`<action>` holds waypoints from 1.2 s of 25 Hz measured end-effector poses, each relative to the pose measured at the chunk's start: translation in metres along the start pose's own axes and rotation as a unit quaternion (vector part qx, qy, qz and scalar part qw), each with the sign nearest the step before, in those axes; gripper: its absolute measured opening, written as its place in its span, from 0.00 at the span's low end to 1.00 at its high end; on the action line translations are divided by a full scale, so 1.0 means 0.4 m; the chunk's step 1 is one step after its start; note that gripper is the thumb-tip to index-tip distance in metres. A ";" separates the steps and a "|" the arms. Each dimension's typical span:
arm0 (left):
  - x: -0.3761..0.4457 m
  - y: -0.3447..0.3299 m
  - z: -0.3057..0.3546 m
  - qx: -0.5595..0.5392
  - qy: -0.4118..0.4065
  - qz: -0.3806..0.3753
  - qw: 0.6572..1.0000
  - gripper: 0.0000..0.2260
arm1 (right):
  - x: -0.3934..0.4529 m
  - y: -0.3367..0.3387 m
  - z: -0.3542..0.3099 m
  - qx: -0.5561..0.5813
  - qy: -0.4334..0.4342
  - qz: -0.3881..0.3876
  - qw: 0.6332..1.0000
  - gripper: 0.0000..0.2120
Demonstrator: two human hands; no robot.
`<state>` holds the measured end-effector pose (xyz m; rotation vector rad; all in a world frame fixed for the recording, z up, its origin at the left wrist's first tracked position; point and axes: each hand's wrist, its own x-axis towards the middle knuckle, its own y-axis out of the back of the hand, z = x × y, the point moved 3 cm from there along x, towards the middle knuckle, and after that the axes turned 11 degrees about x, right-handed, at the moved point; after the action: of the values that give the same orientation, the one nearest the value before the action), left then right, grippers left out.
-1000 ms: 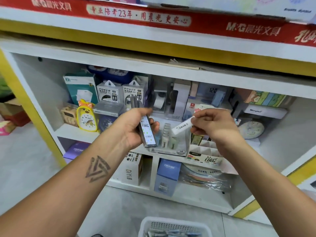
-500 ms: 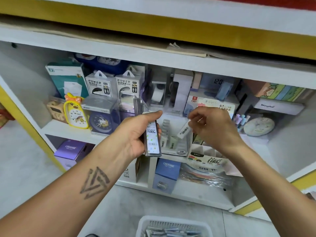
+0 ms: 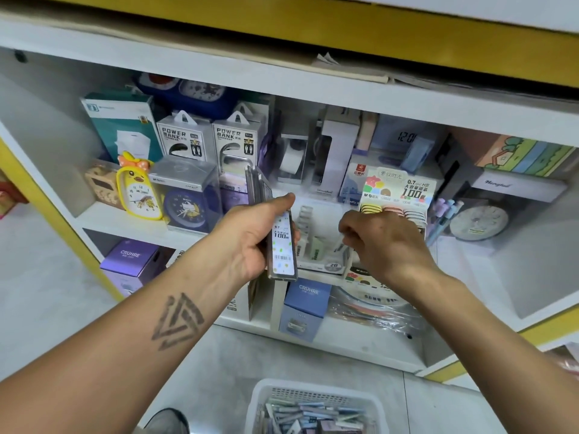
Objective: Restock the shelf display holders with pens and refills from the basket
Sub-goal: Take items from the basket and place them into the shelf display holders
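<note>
My left hand (image 3: 250, 238) grips a stack of flat lead refill cases (image 3: 281, 245), the front one white with coloured dots and a barcode. My right hand (image 3: 383, 242) pinches a single white refill case (image 3: 339, 245), tilted down into the clear display holder (image 3: 316, 245) on the middle shelf. Several refill cases stand in that holder. A white cardboard display holder (image 3: 398, 191) printed "0.7 HB 100" stands just behind my right hand. The white basket (image 3: 313, 399) of refills and pens sits on the floor at the bottom of the view.
Boxed power banks (image 3: 185, 140), a yellow duck clock (image 3: 138, 189), a blue clock (image 3: 185, 208) and a tape dispenser (image 3: 294, 158) crowd the shelf's left and back. A round grey clock (image 3: 477, 222) and pens (image 3: 445, 217) lie right. Purple and blue boxes (image 3: 307, 303) fill the lower shelf.
My right hand has moved down and lowered the white refill case into the clear holder. The view has dropped and come closer to the shelf. My left hand keeps its stack.
</note>
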<state>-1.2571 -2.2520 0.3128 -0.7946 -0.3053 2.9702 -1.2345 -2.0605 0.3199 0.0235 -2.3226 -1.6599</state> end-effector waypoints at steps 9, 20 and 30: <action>0.009 0.007 0.000 0.002 -0.011 -0.002 1.000 0.09 | 0.010 -0.056 0.008 0.031 -0.048 -0.044 0.997 0.12; -0.006 -0.073 -0.015 -0.001 -0.068 -0.045 0.997 0.17 | -0.043 0.003 -0.086 0.571 -0.146 -0.120 0.799 0.19; 0.007 -0.151 -0.025 0.014 -0.018 -0.065 0.998 0.14 | -0.093 0.136 0.086 0.608 -0.135 -0.003 0.782 0.36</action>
<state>-1.2544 -2.1908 0.3152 -0.6911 -0.3032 2.8631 -1.1989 -2.0038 0.3520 0.0579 -3.1458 0.1191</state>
